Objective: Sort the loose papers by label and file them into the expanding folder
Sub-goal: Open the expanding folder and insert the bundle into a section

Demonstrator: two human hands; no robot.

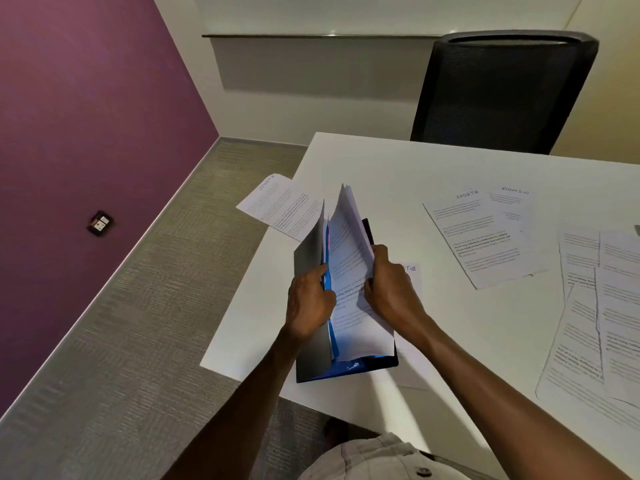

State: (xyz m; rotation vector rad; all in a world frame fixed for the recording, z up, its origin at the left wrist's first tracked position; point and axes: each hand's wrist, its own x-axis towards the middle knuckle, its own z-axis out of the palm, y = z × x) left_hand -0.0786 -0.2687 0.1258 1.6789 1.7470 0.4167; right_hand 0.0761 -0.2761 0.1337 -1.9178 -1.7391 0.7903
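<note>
The left hand (309,299) holds the gray cover of the folder (311,327) apart; the right hand (389,289) grips a sheaf of papers (349,258) standing in its blue pockets. The folder stands at the table's (381,161) near-left corner, with loose sheets (485,233) lying to its right.

place: office | cues: white desk (450,161), mesh office chair (502,91), grey carpet (138,306), printed papers (485,233)
</note>
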